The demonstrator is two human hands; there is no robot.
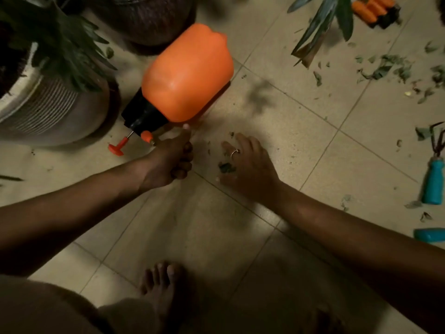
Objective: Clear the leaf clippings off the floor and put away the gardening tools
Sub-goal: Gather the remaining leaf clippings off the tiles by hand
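An orange pressure sprayer with a black cap and orange pump knob hangs tilted just above the tiled floor. My left hand grips it from below, fingers curled where its handle is hidden and thumb up against the tank. My right hand lies spread on the floor, fingers straight, touching a small dark leaf clipping. More leaf clippings are scattered at the upper right, near long cut leaves.
A teal-handled hand rake and a second teal handle lie at the right edge. Orange-handled tools sit at the top right. Potted plants and a dark pot crowd the left and top. My bare foot is below.
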